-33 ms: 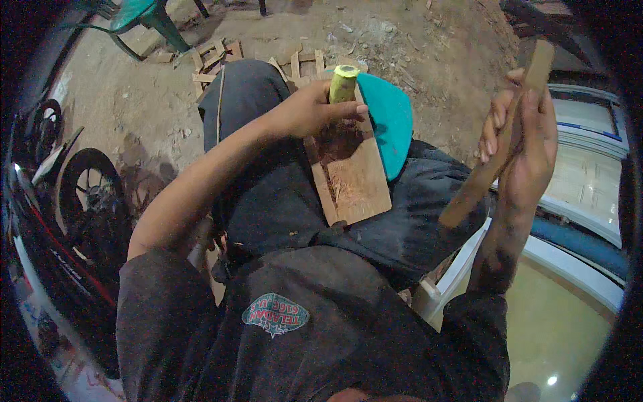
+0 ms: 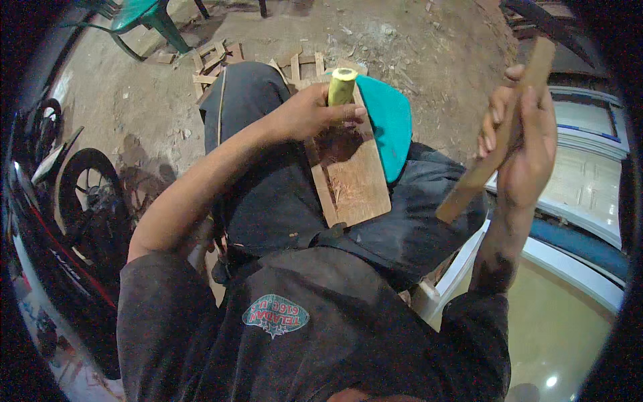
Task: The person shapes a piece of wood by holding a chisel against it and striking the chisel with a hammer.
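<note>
My left hand [image 2: 328, 110] is wrapped round the yellow-green handle of a chisel [image 2: 342, 87], which stands upright over a wooden board [image 2: 365, 181]. The chisel's blade is hidden by my hand and its shadow. Across my lap, the board has a rough, darkened patch with loose shavings on its face. My right hand [image 2: 516, 137] is raised at the right, closed round a flat wooden stick [image 2: 472, 184]. The stick slants, its upper end above my fingers and its lower end over my thigh, apart from the chisel.
A teal, rounded flat piece [image 2: 388, 120] shows beyond the board. Wood scraps [image 2: 207, 67] lie on the dirt ground near a green plastic chair [image 2: 144, 20]. A motorbike [image 2: 87, 194] stands at the left. White-framed panels [image 2: 583, 154] and a glossy pale surface [image 2: 556, 315] are at the right.
</note>
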Demonstrator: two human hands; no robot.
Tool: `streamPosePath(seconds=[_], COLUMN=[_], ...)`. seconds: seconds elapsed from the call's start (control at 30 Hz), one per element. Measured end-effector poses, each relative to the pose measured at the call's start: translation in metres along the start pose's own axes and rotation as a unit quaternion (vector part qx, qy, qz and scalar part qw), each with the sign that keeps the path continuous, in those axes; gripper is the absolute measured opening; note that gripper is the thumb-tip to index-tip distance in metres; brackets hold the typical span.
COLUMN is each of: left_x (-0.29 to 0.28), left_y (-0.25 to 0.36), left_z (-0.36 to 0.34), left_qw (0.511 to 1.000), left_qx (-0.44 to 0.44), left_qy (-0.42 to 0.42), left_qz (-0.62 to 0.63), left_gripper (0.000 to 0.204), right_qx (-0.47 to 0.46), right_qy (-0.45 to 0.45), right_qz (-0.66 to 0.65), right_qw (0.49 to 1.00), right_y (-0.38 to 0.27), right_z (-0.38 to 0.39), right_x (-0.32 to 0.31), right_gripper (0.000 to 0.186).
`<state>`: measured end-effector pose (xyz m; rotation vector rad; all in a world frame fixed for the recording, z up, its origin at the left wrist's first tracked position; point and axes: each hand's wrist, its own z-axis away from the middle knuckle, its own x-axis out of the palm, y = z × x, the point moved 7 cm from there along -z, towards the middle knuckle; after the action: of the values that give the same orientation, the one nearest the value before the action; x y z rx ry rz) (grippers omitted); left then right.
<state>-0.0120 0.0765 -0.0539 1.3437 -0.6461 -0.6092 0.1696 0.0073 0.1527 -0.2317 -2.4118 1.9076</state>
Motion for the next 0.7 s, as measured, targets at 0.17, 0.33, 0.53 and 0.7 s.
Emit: streamPosePath(seconds=[0.17, 0.33, 0.53, 0.7], left_x=[-0.001, -0.005, -0.003, 0.004], left_y=[0.002, -0.008, -0.003, -0.019], left_z=[0.002, 0.004, -0.002, -0.004], left_qw=[1.000, 1.000, 0.999, 0.997], left_qx=[0.010, -0.015, -0.047, -0.032], left_qy=[-0.001, 0.000, 0.020, 0.031], left_qz=[0.006, 0.009, 0.011, 0.065], left_gripper=[0.031, 0.030, 0.031, 0.030], right_qx=[0.179, 0.079, -0.018, 0.135], right_qy=[-0.110, -0.076, -0.162, -0.188], right_qz=[0.263, 0.212, 0.375, 0.441], right_qw=[0.942, 0.971, 0.912, 0.867], right_y=[0.065, 0.026, 0.058, 0.064], right_z=[0.016, -0.017, -0.014, -0.023], right_x=[0.032, 0.016, 0.023, 0.032], right_gripper=[0.032, 0.038, 0.032, 0.046])
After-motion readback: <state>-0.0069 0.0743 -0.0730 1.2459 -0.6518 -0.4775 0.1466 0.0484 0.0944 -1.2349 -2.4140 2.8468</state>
